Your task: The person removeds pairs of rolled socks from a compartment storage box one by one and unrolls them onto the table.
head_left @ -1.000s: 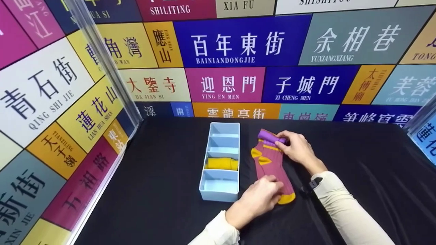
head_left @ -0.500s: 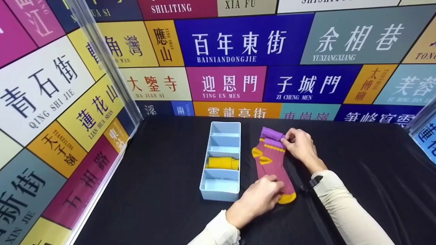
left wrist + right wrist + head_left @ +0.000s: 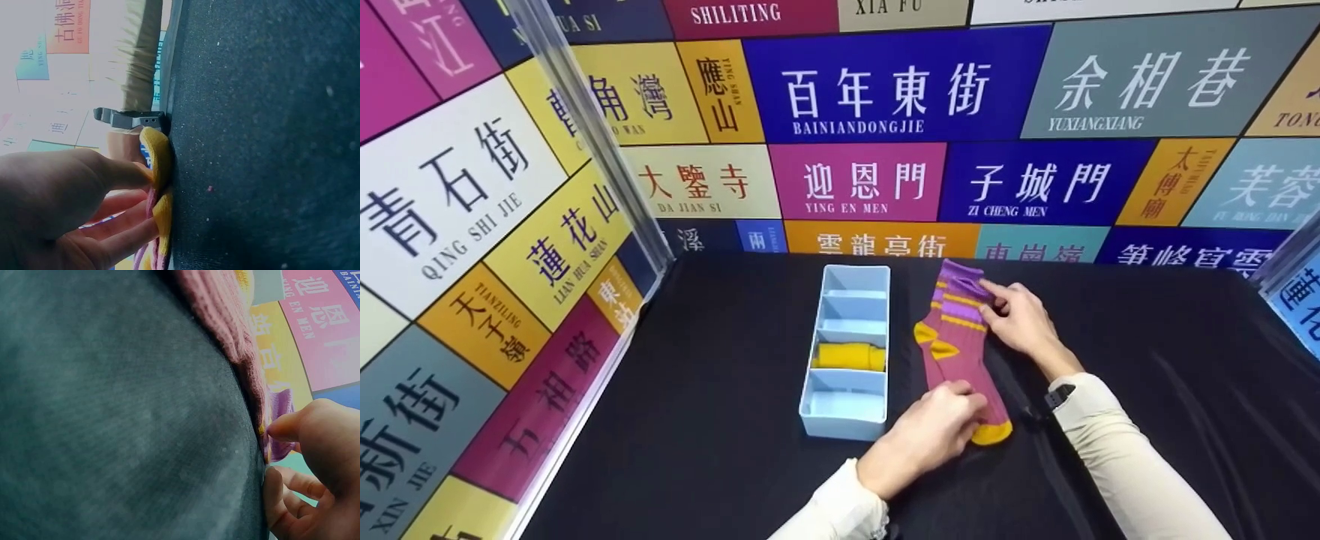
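Note:
A pair of pink socks with yellow heels and toes and purple striped cuffs lies overlapped on black cloth. At the toe end, my left hand rests its thumb and fingertips on the socks. The left wrist view shows these fingers fairly straight against the yellow toe. Beside the cuffs, my right hand reaches its index finger to the cuff's edge. In the right wrist view, its thumb touches the purple cuff, while other fingertips touch the cloth; a gap separates thumb and fingers.
Left of the socks stands a light blue divided box. A rolled yellow sock lies in its second compartment from the front. Panels with printed street names enclose the back and sides of the black cloth.
The purple cuffs, folded down a second ago, now lie turned up, with more stripes showing. My right hand has shifted slightly along them and its index finger has extended. My left hand stays put.

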`<act>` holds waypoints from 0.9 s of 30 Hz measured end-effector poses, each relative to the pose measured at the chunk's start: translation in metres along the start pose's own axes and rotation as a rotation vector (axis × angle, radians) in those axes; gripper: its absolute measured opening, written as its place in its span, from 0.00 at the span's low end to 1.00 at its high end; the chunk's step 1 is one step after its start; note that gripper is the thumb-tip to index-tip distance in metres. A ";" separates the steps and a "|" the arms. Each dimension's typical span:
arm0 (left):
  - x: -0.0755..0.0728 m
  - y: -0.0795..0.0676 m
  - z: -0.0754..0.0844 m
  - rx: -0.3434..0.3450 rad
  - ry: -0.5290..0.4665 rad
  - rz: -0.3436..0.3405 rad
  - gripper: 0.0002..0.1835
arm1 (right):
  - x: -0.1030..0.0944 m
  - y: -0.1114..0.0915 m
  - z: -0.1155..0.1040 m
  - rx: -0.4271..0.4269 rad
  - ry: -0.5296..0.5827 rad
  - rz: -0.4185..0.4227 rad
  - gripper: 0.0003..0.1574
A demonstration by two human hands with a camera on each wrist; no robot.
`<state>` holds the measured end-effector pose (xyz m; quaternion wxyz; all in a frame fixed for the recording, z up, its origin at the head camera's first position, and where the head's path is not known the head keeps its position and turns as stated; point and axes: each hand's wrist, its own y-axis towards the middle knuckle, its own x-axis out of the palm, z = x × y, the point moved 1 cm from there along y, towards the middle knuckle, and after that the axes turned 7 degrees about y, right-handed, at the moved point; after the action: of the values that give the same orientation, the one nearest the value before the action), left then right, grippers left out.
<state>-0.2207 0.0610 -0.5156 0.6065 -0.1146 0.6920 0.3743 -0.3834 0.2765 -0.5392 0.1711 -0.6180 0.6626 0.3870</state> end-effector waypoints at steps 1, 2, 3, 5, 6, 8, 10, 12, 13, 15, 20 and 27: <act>0.000 0.001 0.000 0.006 -0.012 0.004 0.04 | -0.001 0.000 0.000 0.000 0.015 0.002 0.37; 0.000 0.001 0.001 0.012 -0.025 0.008 0.04 | -0.001 0.000 0.000 0.004 0.034 0.008 0.39; 0.000 0.002 0.001 0.017 -0.036 0.010 0.03 | -0.002 -0.001 0.000 0.008 0.054 0.015 0.40; 0.001 0.002 0.001 0.020 -0.050 0.009 0.03 | -0.003 -0.002 0.000 0.017 0.097 0.033 0.37; 0.001 0.003 0.001 0.018 -0.055 0.008 0.03 | -0.003 -0.002 0.000 0.020 0.108 0.043 0.33; 0.002 0.003 0.000 0.002 -0.059 0.006 0.04 | -0.004 -0.003 0.001 0.021 0.112 0.051 0.24; 0.003 0.003 -0.001 -0.029 -0.045 0.011 0.04 | -0.004 -0.005 0.001 0.028 0.095 0.054 0.19; 0.003 0.003 -0.003 -0.066 -0.024 0.028 0.04 | -0.003 -0.006 0.000 0.053 0.061 0.045 0.19; 0.003 0.003 -0.004 -0.089 -0.016 0.036 0.06 | -0.002 -0.007 -0.001 0.069 0.051 0.037 0.20; 0.004 0.003 -0.006 -0.145 0.007 0.050 0.09 | 0.000 -0.008 -0.004 0.116 0.037 0.019 0.21; 0.008 0.009 -0.011 -0.310 0.010 0.057 0.25 | 0.002 -0.010 -0.012 0.189 0.037 -0.043 0.18; 0.026 0.014 -0.013 -0.473 -0.042 -0.004 0.39 | -0.001 -0.012 -0.009 0.204 0.051 -0.024 0.14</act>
<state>-0.2452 0.0702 -0.5342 0.5780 -0.2471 0.5719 0.5270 -0.3694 0.2717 -0.5360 0.2208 -0.6151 0.6952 0.2994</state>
